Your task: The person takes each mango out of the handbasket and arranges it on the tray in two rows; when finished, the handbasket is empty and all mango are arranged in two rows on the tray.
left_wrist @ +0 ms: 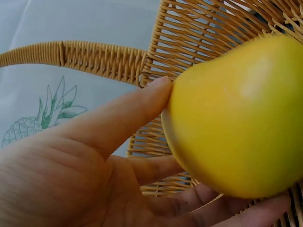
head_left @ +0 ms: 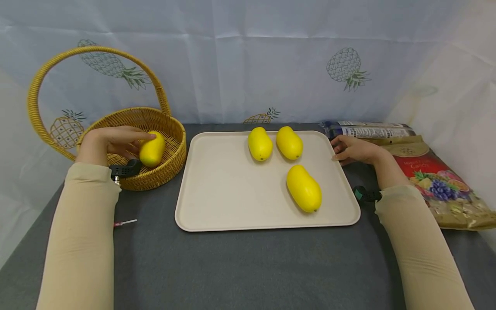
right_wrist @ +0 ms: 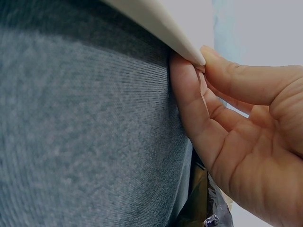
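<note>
Inside a wicker basket (head_left: 162, 176) on the left, my left hand (head_left: 120, 140) grips a yellow mango (head_left: 152, 149). The left wrist view shows the thumb against one side of the mango (left_wrist: 236, 118), with fingers curled beneath it; the fingertips are partly hidden. At the right edge of a beige tray (head_left: 232, 185), my right hand (head_left: 354, 150) pinches the rim between thumb and fingers, as the right wrist view shows at the tray edge (right_wrist: 175, 35). Three more yellow things like it lie on the tray: two mangoes (head_left: 260, 144) (head_left: 289, 143) at the back, a larger mango (head_left: 304, 188) nearer the front.
The tall basket handle (head_left: 98, 49) arches above the left hand. A red and gold candy bag (head_left: 438, 172) lies right of the tray, with a dark blue package (head_left: 368, 129) behind it. A thin white and red stick (head_left: 125, 222) lies beside the left sleeve on the grey cloth (head_left: 248, 267).
</note>
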Available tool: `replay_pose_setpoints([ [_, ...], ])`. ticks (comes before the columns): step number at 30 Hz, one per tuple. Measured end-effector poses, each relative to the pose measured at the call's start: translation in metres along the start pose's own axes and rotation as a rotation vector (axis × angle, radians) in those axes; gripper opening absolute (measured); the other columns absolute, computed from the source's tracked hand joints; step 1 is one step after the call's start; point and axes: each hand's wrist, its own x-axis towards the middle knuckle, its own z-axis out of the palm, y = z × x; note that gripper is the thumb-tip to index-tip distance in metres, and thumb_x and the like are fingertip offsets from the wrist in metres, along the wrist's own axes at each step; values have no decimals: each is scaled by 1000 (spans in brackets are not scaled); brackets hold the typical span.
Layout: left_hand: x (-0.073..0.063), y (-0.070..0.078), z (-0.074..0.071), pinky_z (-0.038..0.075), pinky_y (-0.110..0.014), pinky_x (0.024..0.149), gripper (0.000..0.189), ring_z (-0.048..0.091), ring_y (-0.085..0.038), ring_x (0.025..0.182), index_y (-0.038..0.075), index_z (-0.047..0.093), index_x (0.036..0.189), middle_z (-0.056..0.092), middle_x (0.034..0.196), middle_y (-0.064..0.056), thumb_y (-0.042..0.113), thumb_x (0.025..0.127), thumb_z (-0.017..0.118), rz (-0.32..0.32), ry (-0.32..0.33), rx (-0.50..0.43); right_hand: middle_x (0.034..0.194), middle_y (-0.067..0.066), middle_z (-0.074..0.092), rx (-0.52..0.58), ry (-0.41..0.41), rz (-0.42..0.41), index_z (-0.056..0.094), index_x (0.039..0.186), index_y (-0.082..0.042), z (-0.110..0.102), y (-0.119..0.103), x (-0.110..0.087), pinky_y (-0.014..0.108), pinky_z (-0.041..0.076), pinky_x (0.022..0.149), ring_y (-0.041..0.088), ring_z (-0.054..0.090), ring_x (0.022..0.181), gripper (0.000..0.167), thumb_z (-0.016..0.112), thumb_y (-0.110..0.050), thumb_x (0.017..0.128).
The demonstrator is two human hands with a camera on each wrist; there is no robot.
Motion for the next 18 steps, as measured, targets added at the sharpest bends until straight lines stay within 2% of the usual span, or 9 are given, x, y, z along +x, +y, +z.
replay_pose_setpoints([
  [4, -2, 1, 1, 58, -36, 95, 91, 38, -49, 139, -3, -4, 156, 13, 157, -35, 54, 102, 41, 23, 10, -44, 124, 21, 47, 1, -3, -4, 23, 146, 5, 0, 0, 0, 40, 60, 93, 17, 61, 100, 65, 61, -15, 98],
  [7, -5, 5, 1, 57, -45, 100, 93, 27, -54, 144, 4, -12, 157, 0, 162, -32, 49, 101, 47, 50, 16, -71, 123, 20, 47, 4, -3, -2, 23, 146, 5, 0, 0, 0, 39, 60, 93, 17, 61, 100, 65, 61, -15, 98],
  [10, -5, 8, 2, 54, -51, 102, 92, 25, -55, 144, 11, -12, 159, -4, 164, -28, 45, 101, 52, 86, 21, -65, 122, 20, 46, 2, -1, 0, 22, 146, 5, 0, 0, 0, 39, 60, 93, 17, 60, 99, 66, 62, -16, 98],
  [14, -2, 11, 2, 53, -54, 102, 88, 30, -54, 142, 15, -7, 160, 3, 164, -27, 44, 101, 52, 118, 9, -34, 123, 20, 46, 0, -2, 0, 22, 147, 5, 0, 0, -1, 40, 60, 93, 17, 60, 100, 67, 62, -15, 98],
  [18, 1, 13, 4, 55, -51, 101, 90, 34, -52, 141, 14, -7, 160, 6, 163, -27, 43, 100, 54, 111, -5, -17, 123, 20, 46, 5, -4, 0, 22, 146, 5, 0, -1, 0, 39, 60, 93, 17, 61, 100, 65, 61, -15, 98],
])
